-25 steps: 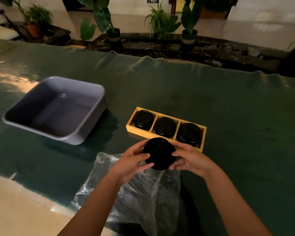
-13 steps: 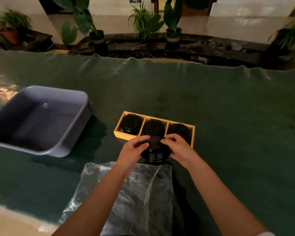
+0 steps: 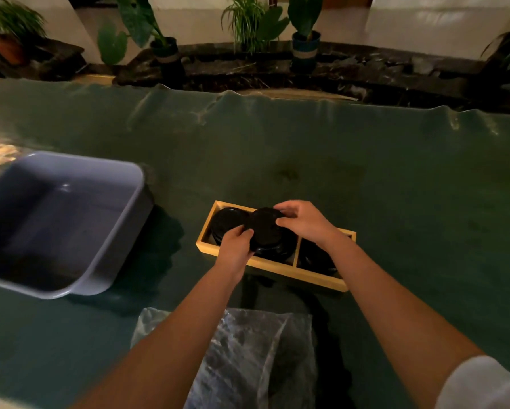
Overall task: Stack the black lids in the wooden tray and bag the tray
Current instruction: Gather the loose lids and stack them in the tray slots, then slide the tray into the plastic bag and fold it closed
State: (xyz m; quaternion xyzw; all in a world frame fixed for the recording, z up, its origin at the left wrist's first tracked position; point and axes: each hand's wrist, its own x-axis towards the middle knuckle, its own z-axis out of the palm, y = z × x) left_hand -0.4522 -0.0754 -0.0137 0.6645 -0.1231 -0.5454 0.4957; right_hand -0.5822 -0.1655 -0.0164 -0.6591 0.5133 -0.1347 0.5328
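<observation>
A wooden tray (image 3: 272, 264) with three compartments lies on the green table cover, a stack of black lids in each. My left hand (image 3: 234, 245) and my right hand (image 3: 302, 221) both grip a stack of black lids (image 3: 265, 228) held over the middle compartment, above the lids lying there. The left compartment's lids (image 3: 227, 222) show beside my left hand. My right forearm partly hides the right compartment's lids (image 3: 314, 258). A clear plastic bag (image 3: 247, 349) lies flat on the table in front of the tray, between my forearms.
A grey plastic tub (image 3: 109, 202) stands to the left of the tray. The green cover (image 3: 395, 187) spreads across the table. Potted plants (image 3: 305, 39) line a dark ledge beyond the far edge.
Both hands carried the black lids from above the bag forward to the tray's middle compartment. The view has shifted closer to the tray.
</observation>
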